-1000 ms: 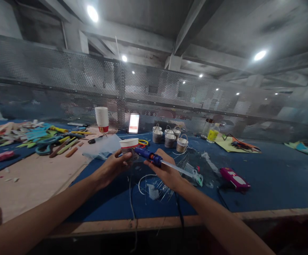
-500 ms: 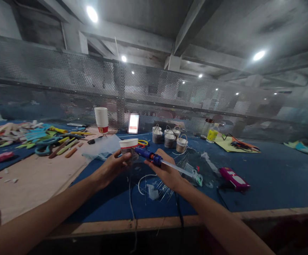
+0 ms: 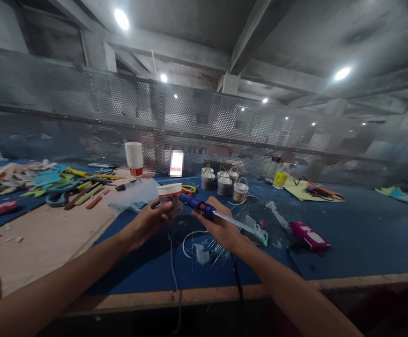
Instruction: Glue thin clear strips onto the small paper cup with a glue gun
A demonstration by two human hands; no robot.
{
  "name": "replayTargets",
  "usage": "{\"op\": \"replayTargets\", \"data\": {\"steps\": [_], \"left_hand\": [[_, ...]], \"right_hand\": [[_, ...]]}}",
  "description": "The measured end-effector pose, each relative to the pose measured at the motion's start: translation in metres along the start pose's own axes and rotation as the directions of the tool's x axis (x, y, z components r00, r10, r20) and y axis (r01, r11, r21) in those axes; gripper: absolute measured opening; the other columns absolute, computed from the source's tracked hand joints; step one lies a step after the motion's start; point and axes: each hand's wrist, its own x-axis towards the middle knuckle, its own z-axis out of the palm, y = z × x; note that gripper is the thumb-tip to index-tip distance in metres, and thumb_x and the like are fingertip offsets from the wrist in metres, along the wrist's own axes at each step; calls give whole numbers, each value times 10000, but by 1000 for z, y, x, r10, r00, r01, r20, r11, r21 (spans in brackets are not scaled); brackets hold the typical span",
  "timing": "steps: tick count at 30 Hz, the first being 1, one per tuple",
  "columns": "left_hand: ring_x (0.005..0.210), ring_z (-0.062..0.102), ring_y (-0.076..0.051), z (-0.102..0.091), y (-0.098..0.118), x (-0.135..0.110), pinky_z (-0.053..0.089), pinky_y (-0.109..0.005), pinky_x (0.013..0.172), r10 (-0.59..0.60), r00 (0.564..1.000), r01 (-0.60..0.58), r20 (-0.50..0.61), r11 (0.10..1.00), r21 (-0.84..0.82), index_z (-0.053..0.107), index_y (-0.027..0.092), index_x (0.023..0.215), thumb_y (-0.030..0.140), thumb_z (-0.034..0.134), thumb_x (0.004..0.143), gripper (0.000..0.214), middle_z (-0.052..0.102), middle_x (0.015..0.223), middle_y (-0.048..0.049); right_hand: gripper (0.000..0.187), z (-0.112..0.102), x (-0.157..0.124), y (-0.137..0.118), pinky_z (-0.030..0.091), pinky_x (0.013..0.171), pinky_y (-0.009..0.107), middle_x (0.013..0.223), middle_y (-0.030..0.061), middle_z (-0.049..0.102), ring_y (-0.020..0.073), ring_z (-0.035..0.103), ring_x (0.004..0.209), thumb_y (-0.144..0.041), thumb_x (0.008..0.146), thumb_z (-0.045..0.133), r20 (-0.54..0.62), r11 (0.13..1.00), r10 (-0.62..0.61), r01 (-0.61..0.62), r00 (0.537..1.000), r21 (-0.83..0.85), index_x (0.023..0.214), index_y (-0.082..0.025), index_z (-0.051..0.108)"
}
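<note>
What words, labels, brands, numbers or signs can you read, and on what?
No text is readable.
Cup stack: mark on red band, too small.
Bottle: yellow label, too blurred.
Purple box: pale label, too blurred.
Screen: pixelated.
Held cup, glue gun: nothing legible.

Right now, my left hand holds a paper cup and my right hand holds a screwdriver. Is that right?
Not quite: in the head view, your right hand holds a glue gun, not a screwdriver. Your left hand does hold a paper cup.
</note>
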Motion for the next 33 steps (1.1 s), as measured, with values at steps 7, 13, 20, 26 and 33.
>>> {"op": "replayTargets", "data": {"steps": [7, 13, 20, 26, 33], "left_hand": [[822, 715, -172, 2, 2, -1, 573, -277, 754, 0, 1000, 0, 6, 1000, -31, 791, 245, 1191, 355, 928, 780, 447, 800, 1237, -87], [898, 728, -209, 2, 4, -3, 562, -296, 766, -2, 1000, 2, -2, 1000, 13, 772, 253, 1235, 371, 901, 804, 466, 790, 1273, -92], [1004, 746, -260, 0, 3, -1, 564, -322, 809, 3, 1000, -3, 10, 999, 32, 766, 273, 1246, 409, 890, 808, 475, 788, 1299, -92], [944, 757, -256, 8, 9, -9, 563, -335, 764, 11, 1000, -11, 2, 1000, 29, 781, 275, 1211, 375, 898, 792, 446, 803, 1251, -102], [798, 700, -196, 4, 6, -5, 566, -300, 737, 5, 1000, -5, 19, 1000, 10, 807, 266, 1171, 411, 882, 817, 390, 803, 1260, -82]], "right_hand": [[320, 1, 1, 2, 382, 657, 284, 854, -16, 538, 143, 513, 724, -443, 1037, 650, -16, 1000, 10, -10, 1000, 25, 827, -230, 538], [309, 1, 1, 2, 375, 640, 279, 861, -13, 557, 137, 509, 712, -415, 1028, 668, -25, 1000, 26, -26, 999, 10, 815, -227, 545], [320, 0, 1, 2, 374, 638, 272, 860, -15, 545, 135, 498, 713, -444, 1034, 651, -27, 1000, 29, -29, 999, 4, 820, -225, 560], [330, -1, 1, 2, 383, 635, 273, 860, -11, 557, 140, 498, 708, -469, 1031, 646, -24, 998, 54, -54, 998, -13, 820, -228, 567], [324, -2, 2, 2, 380, 632, 275, 855, -12, 550, 143, 507, 711, -464, 1032, 641, -24, 998, 66, -65, 998, 14, 822, -232, 557]]}}
